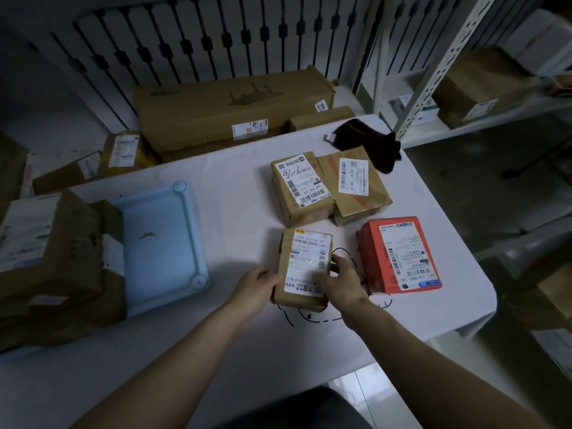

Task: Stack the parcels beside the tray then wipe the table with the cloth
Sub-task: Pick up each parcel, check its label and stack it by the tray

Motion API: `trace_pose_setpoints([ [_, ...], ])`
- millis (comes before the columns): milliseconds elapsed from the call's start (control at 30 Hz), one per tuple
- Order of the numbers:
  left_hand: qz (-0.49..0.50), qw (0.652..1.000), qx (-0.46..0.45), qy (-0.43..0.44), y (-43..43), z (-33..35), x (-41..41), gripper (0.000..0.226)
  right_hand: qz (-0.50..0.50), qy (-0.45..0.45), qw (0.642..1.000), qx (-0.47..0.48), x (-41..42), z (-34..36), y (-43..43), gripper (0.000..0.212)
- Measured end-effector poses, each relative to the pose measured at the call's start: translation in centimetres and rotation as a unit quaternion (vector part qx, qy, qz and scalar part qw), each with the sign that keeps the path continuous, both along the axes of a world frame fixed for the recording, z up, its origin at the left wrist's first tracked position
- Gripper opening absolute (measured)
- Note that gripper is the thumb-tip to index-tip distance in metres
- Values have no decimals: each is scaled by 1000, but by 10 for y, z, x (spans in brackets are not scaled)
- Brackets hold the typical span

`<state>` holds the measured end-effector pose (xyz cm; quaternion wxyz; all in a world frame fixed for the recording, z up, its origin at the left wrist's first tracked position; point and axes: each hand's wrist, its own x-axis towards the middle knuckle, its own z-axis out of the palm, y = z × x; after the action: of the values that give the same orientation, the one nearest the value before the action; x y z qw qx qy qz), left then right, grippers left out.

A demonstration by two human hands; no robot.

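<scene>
A small brown parcel (305, 258) with a white label lies near the table's front middle. My left hand (255, 287) grips its left side and my right hand (342, 281) grips its right side. To its right lies a red parcel (399, 253). Behind them two brown parcels sit side by side, one (298, 188) on the left and one (356, 184) on the right with orange tape. A dark cloth (368, 142) is crumpled at the far right corner. The light blue tray (161, 243) rests at the left.
Large cardboard boxes (52, 264) lie over the tray's left part. The white table (235, 193) ends close behind the cloth and to the right of the red parcel. More boxes (229, 109) stand on the floor behind, and metal shelving (433, 69) rises at the right.
</scene>
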<state>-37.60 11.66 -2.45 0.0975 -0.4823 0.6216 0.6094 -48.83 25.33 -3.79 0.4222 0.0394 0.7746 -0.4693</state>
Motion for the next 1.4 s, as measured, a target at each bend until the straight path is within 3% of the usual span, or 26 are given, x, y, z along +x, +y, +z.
trace_pose_setpoints([
  [33, 12, 1000, 8, 0, -1, -1, 2, 8, 8, -6, 1000, -6, 0, 0, -3, 58],
  [100, 30, 999, 21, 4, -3, -3, 6, 10, 20, -25, 999, -13, 0, 1, -7, 63],
  [300, 67, 996, 58, -8, -7, -8, 19, 17, 40, -68, 997, -22, -1, -6, -10, 35],
  [533, 73, 993, 88, 6, -5, -5, 21, 24, 57, -73, 995, -46, -4, -3, -15, 46],
  [767, 95, 994, 44, 43, -18, 8, 32, 12, 76, -70, 990, -98, 0, 8, -29, 63],
  [867, 126, 990, 25, 65, -26, 20, 36, 27, 89, -64, 986, -127, 1, 9, -37, 75],
  [1067, 113, 988, -28, 106, -43, 43, 50, 33, 146, -25, 975, -166, 2, 32, -52, 60],
  [1400, 107, 980, -86, 147, -71, 89, 70, 45, 177, 33, 953, -242, 4, 57, -81, 71],
])
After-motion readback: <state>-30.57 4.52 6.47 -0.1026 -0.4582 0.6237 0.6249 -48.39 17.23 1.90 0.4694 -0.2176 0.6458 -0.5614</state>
